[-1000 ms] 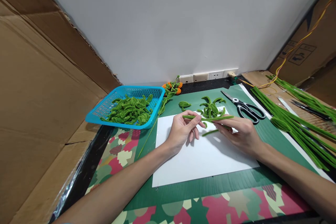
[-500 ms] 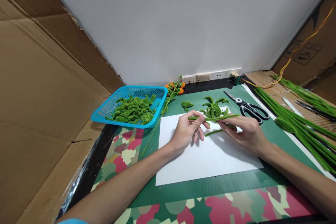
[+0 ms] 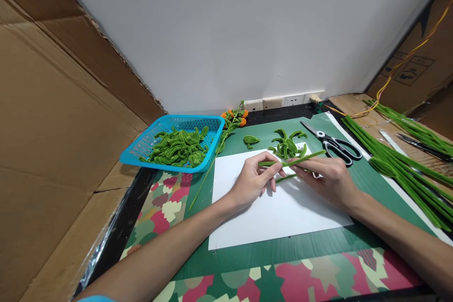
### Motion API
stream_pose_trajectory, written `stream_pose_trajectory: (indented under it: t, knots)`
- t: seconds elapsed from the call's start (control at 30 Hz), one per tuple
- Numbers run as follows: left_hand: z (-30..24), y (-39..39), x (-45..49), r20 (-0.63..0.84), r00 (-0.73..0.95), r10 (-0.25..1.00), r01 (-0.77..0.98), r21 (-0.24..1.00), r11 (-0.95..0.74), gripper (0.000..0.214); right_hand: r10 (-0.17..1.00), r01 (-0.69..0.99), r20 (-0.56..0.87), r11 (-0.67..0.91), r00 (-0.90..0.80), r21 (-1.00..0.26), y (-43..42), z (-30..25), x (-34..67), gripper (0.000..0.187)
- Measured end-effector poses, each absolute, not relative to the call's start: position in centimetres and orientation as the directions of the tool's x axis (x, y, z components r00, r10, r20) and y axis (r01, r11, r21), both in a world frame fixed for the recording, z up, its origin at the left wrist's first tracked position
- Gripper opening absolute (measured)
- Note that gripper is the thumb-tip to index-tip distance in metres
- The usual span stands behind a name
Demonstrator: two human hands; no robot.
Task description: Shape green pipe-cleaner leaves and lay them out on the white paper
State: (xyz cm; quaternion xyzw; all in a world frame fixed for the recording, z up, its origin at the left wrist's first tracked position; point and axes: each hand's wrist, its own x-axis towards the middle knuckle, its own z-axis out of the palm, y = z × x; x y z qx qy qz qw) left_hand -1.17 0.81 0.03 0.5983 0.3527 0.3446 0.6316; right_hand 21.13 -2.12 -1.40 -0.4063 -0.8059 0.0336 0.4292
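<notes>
My left hand (image 3: 252, 182) and my right hand (image 3: 328, 180) both pinch one green pipe cleaner (image 3: 307, 156) above a white sheet of paper (image 3: 276, 212). Its right end tilts up past my right fingers. A second short green piece (image 3: 285, 178) lies on the paper under my hands. Just behind them sits a small pile of bent green leaf shapes (image 3: 288, 145), with one lone leaf shape (image 3: 250, 140) further left.
A blue basket (image 3: 148, 140) of green leaf shapes stands at the back left, beside a stem with orange blooms (image 3: 233, 120). Scissors (image 3: 334, 144) lie right of the pile. Long green pipe cleaners (image 3: 399, 165) fill the right side. Cardboard walls stand left and right.
The pipe cleaner's right end has tipped upward and both hands have shifted slightly right while keeping their hold.
</notes>
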Motion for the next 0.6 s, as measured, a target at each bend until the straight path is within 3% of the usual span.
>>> stream_pose_trajectory:
  t: [0.37,0.5,0.6]
  knots:
    - [0.6,0.1,-1.0,-0.019,0.499,0.866,0.024,1.0,0.009,0.029,0.884,0.487,0.402,0.468,-0.241,-0.737,-3.0,-0.1,20.0,0.024]
    - [0.7,0.2,-1.0,-0.011,0.484,0.875,0.051,0.999,-0.015,0.029,0.878,0.462,0.387,0.477,-0.281,-0.748,-3.1,0.1,19.9,0.028]
    - [0.8,0.2,-0.9,-0.018,0.479,0.877,0.061,0.998,-0.013,0.032,0.839,0.489,0.424,0.543,-0.341,-0.682,-2.9,-0.3,20.2,0.026]
